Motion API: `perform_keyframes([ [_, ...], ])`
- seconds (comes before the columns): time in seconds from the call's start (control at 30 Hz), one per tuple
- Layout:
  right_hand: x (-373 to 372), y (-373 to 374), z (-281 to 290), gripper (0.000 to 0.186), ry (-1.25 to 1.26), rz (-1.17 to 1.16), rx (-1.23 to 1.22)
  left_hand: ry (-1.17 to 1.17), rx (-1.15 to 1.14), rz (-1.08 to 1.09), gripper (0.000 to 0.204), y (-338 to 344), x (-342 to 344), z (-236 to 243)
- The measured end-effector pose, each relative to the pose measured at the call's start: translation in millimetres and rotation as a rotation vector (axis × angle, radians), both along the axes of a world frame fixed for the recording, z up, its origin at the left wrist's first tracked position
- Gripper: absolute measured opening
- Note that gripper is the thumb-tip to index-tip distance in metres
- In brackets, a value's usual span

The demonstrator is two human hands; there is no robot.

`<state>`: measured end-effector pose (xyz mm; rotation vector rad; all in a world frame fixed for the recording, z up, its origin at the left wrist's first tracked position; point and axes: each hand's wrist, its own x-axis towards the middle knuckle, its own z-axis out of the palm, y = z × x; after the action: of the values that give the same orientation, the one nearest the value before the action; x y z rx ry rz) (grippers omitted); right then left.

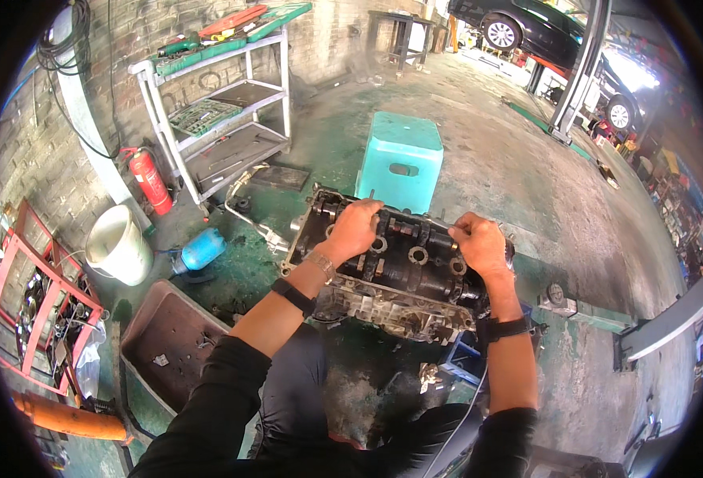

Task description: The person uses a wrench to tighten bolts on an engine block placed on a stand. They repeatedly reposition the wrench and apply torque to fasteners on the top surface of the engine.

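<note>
A dark, oily engine cylinder head (403, 279) lies in front of me, its top side up with round openings and cap bolts showing. Over its far left part reaches my left hand (355, 227), fingers closed in a pinch at the far edge beside a short upright pin. My right hand (481, 243) is pinched at the far right edge. Whatever either hand's fingertips hold is too small or hidden to name. Just beyond the cylinder head stands a turquoise plastic stool (403, 147).
Left of me are a brown tray (148, 319) with scraps, a white bucket (120, 247), a blue container (202, 250), a red fire extinguisher (151, 182) and a red rack (17, 303). A tool cart (232, 119) stands behind them. Far right, a black car (535, 32) sits by a lift post (583, 80).
</note>
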<state>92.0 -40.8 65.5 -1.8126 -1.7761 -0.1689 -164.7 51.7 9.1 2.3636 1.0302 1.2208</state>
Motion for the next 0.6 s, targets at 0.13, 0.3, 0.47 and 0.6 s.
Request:
perform_keyframes([
  [0.13, -10.8, 9.2, -7.0, 0.019, -0.013, 0.012, -0.019, 0.036, -0.081, -0.002, 0.039, 0.6, 8.4, -4.3],
  [0.3, -29.3, 22.7, -11.0, 0.019, -0.036, 0.056, -0.019, 0.034, -0.114, -0.026, 0.046, 4.2, 6.7, -9.0],
  [0.47, -46.6, 41.9, -18.5, 0.018, 0.012, 0.064, -0.115, -0.084, 0.035, -0.050, 0.038, 7.3, 5.2, -16.1],
  [0.6, -52.1, 49.1, -25.1, 0.019, 0.009, 0.076, -0.093, -0.117, 0.000, -0.077, 0.038, 11.2, 7.0, -21.5],
])
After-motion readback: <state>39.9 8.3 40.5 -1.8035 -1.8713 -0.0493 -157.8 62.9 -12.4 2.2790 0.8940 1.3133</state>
